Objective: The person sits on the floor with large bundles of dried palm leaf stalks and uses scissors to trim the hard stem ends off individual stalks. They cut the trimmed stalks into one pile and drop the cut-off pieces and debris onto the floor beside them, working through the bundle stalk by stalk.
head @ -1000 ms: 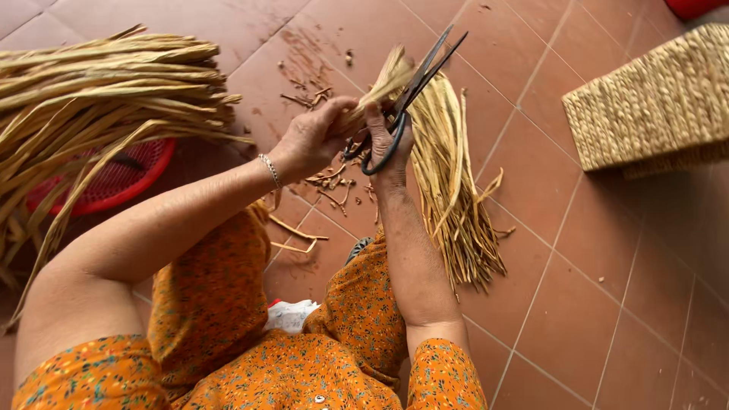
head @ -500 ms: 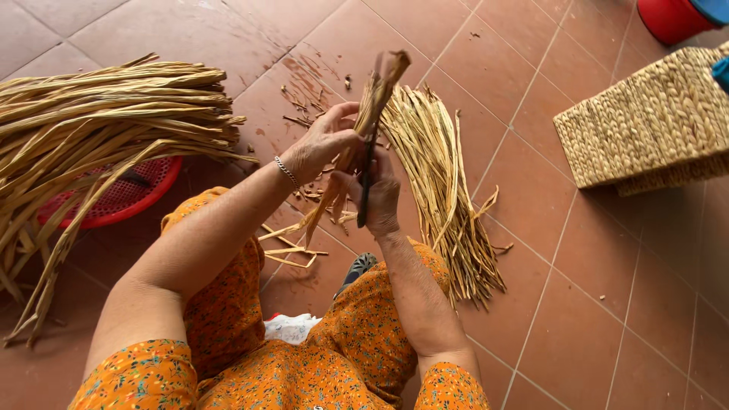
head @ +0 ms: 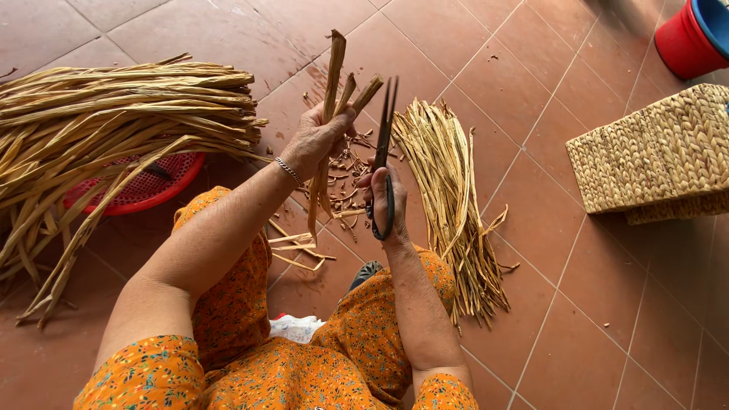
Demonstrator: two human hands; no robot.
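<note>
Head view: you have two hands at work. Your left hand grips a small bunch of dried tan reed strips, about three ends sticking up above your closed fingers, the tails hanging below your palm. Your right hand holds one pair of black long-bladed scissors, fingers through the handles, blades pointing up just beside the strips, slightly parted. On the red tiled floor lie two heaps: a large pile of long dried reeds over one red plastic basket, and a smaller pile of trimmed reeds. One woven straw box sits well apart, right.
</note>
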